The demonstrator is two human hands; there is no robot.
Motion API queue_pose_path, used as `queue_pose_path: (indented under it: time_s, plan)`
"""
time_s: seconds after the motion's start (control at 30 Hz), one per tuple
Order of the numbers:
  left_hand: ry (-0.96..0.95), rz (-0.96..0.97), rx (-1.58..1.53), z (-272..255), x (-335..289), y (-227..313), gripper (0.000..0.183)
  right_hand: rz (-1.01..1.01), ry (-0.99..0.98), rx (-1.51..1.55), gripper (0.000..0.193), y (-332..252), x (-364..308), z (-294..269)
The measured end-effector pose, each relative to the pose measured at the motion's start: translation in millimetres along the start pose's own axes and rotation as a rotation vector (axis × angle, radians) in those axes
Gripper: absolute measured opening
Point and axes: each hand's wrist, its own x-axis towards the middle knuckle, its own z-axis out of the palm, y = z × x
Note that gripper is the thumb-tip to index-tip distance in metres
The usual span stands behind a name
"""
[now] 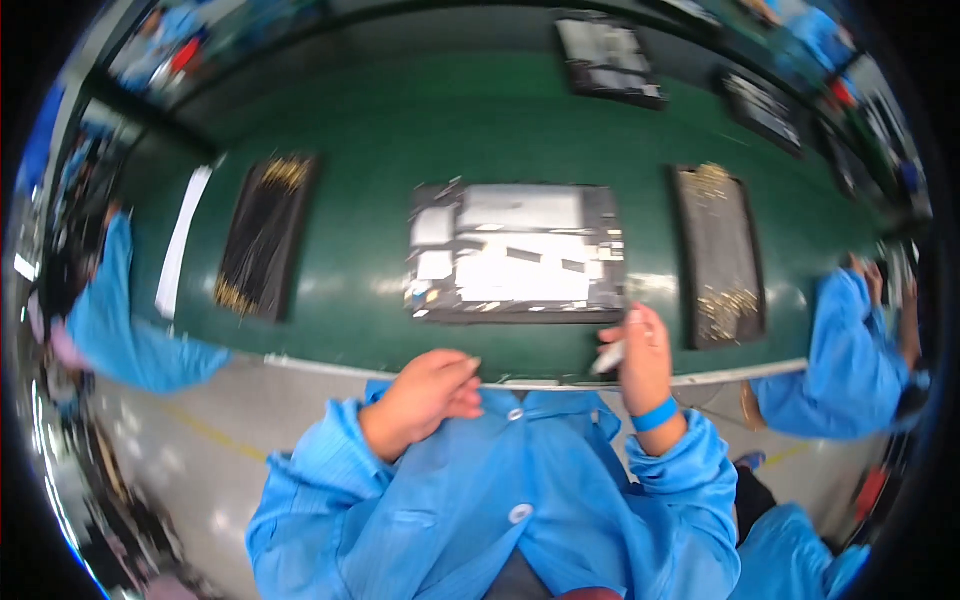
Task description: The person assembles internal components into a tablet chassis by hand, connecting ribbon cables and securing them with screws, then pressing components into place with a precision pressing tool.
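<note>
In front of me a flat black electronic assembly [520,312] lies on the green bench [360,240], with silver and white panels and small parts along its edges. My left hand [428,394] is curled at the bench's near edge, fingers closed; a tiny light spot shows at the fingertips, too blurred to name. Near the assembly's lower right corner, my right hand [646,355] grips a small white, pen-shaped object [608,357]. A blue band [655,414] circles that wrist.
Dark trays of thin black cables with gold ends stand left [262,240] and right [722,255]. Far left lies a white strip [184,240]. Similar assemblies [610,60] sit at the back. Co-workers' blue sleeves [135,340] reach in at both sides.
</note>
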Motion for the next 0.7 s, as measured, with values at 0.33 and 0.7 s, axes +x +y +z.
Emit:
queue_pose_path:
  time_s: [0.33,0.7]
  plan:
    - [0.011,-0.073,-0.019,-14.7,-2.0,-12.0,0.02,0.047,-0.315,-0.011,0.033,-18.4,4.8,55.2]
    - [0.072,-0.032,-0.108,-14.2,-7.9,-15.8,0.023,0.099,-0.438,-0.16,0.035,-30.2,7.8,93.0]
